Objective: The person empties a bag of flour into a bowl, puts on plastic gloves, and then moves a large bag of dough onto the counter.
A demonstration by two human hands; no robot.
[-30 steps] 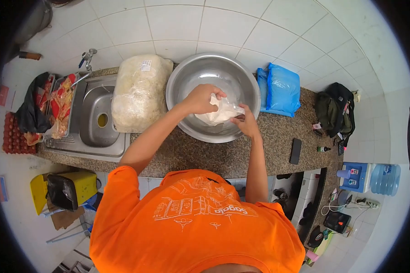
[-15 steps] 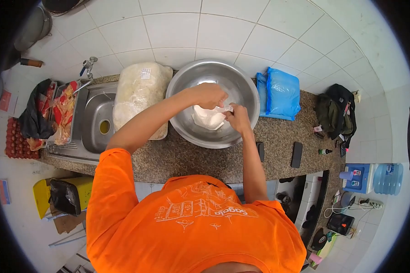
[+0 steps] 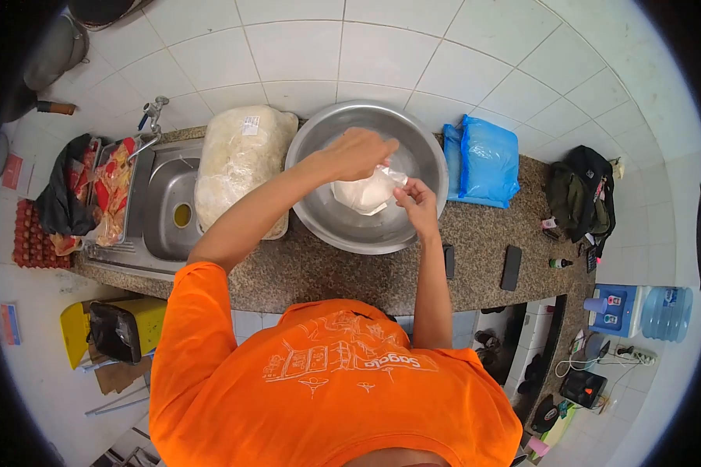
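A large round metal bowl [image 3: 319, 222] stands on the speckled counter. Inside it is a clear plastic bag of white contents [image 3: 364, 194]. My left hand [image 3: 358, 152] is above the bag, its fingers closed at the bag's top; what they grip is hidden. On the bag's right side, my right hand [image 3: 419, 204] pinches the plastic edge between thumb and fingers.
Left of the bowl sits a big wrapped pale block [image 3: 243, 167], then a sink [image 3: 163, 226] with a tap [image 3: 154, 111]. Blue packages [image 3: 487, 163] lie on the right, with a phone [image 3: 510, 268] nearer me. A backpack [image 3: 580, 193] is farther right.
My left hand has risen slightly and turned over the bag's top. My right hand has shifted a little to the right, and the plastic between the hands is more spread.
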